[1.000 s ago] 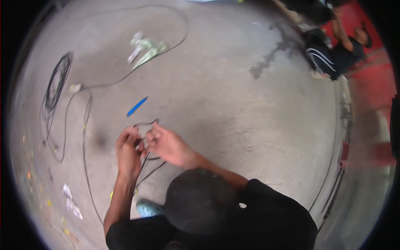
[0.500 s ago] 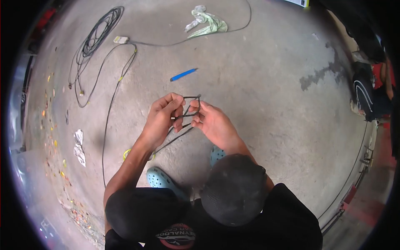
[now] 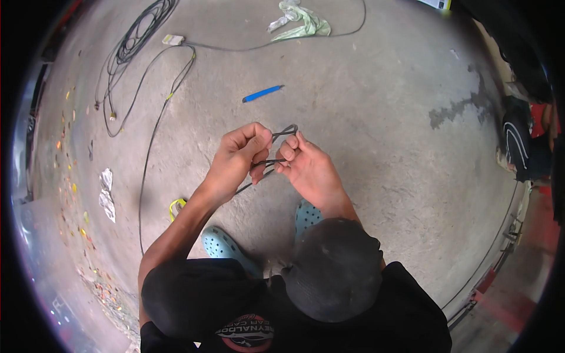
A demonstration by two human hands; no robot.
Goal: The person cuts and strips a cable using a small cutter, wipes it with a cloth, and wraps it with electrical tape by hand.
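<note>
While your left hand (image 3: 238, 160) pinches the dark cable (image 3: 295, 127) at the frame's centre, your right hand (image 3: 310, 169), fingers half curled, holds it more loosely. It should handle light and springy; grip it close beside the bend.

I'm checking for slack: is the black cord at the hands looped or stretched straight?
Looped: the black cord doubles back in a narrow bend near the right hand, opposite the left hand.
</note>
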